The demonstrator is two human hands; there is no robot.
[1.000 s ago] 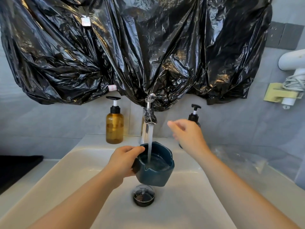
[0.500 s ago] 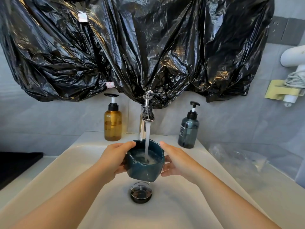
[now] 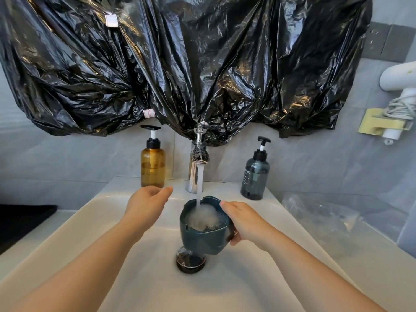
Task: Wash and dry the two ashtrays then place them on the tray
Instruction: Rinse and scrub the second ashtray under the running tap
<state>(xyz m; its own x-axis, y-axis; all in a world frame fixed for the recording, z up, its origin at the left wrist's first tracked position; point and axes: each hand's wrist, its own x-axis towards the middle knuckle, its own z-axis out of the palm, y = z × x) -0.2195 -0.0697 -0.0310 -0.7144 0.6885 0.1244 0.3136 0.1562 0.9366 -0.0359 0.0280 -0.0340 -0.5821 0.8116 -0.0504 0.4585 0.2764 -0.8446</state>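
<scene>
right hand (image 3: 245,221) fingers grip teal ashtray (image 3: 203,228) under the tap (image 3: 198,158).

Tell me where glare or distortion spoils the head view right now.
Head view: sharp and evenly lit; glare streaks the black plastic sheet and the tap; foam hides the ashtray interior; wide-angle stretch warps the sink toward the corners.

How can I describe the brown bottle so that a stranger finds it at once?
Begin at the white sink, where a chrome tap rises from the middle of the back ledge. The bottle stands on that ledge just left of the tap. It is clear amber with a black pump, while the other pump bottle, right of the tap, is dark grey-blue.
</scene>
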